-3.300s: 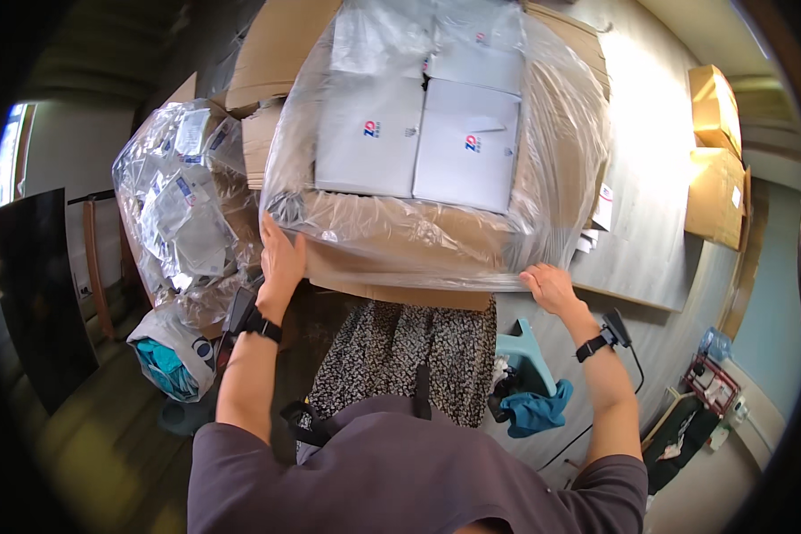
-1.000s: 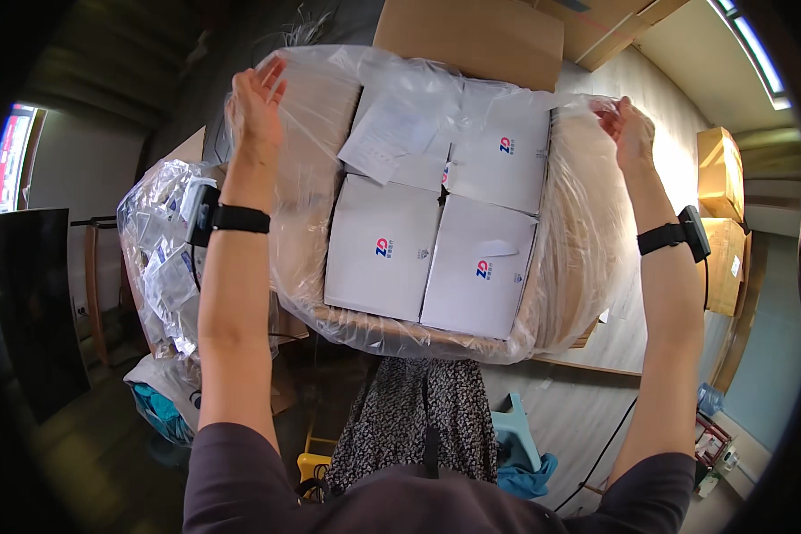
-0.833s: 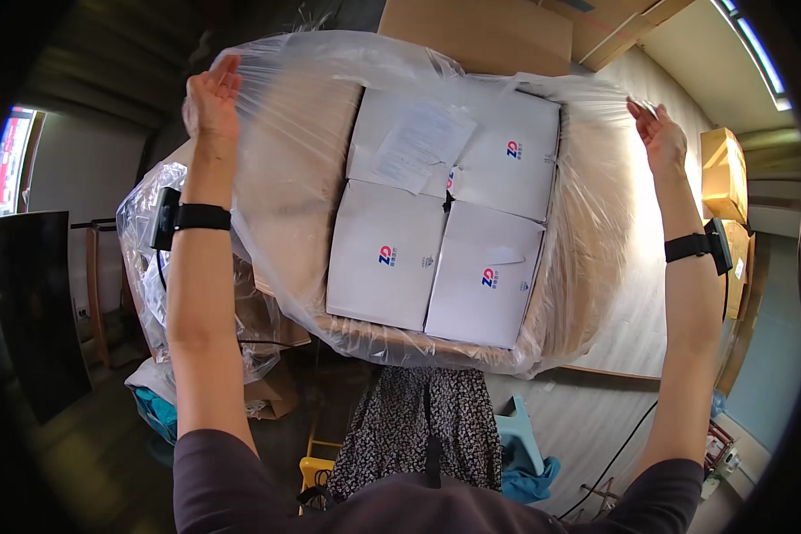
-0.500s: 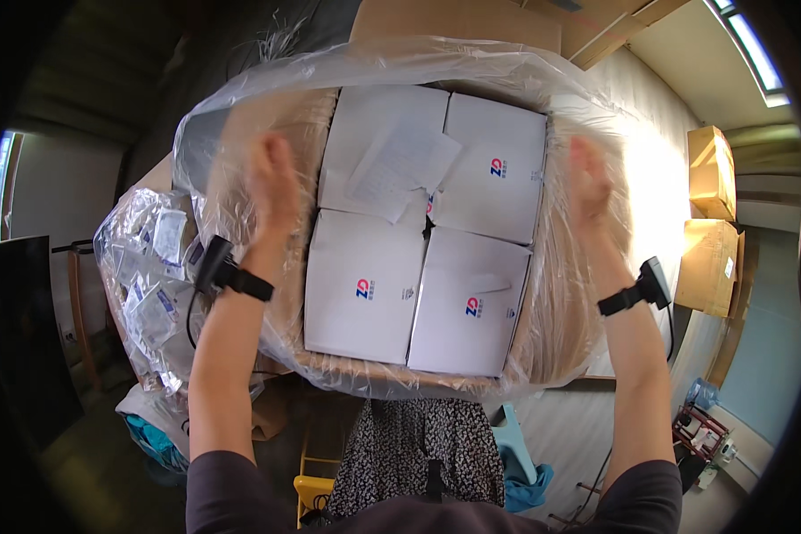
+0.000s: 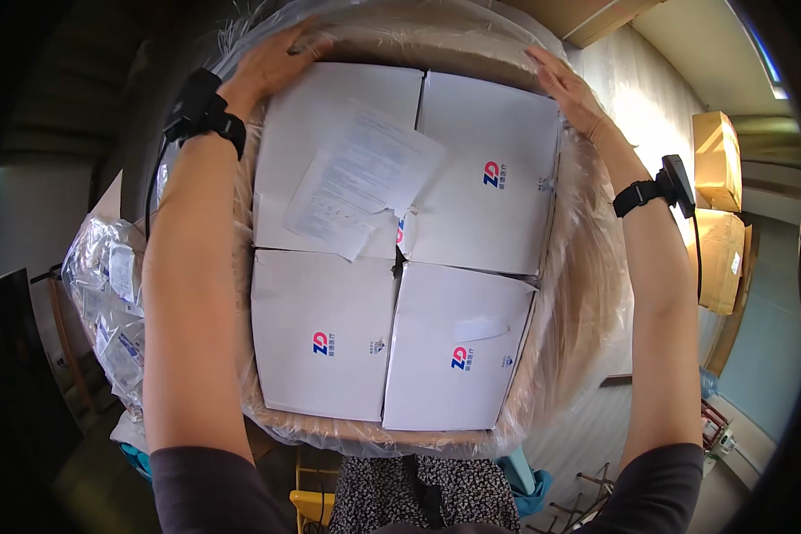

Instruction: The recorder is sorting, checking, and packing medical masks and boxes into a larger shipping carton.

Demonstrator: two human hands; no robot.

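Note:
Several white boxes with red-and-blue marks fill a large brown carton lined with clear plastic film. Across the far pair lies a torn printed sheet of paper, and a small white scrap rests on the near right box. At the carton's far left corner my left hand lies against the film, fingers stretched inward. My right hand is at the far right corner, fingers extended and slightly apart along the film. Neither hand appears to grip anything. Dark straps with small devices circle both wrists.
Left of the carton sits a clear bag of small packets. Two brown cardboard boxes, an upper one and a lower one, are stacked at the right. A yellow stool stands near my lap.
Both hands have moved forward, from beside the carton to its far corners. The view has shifted closer, so the white boxes look larger.

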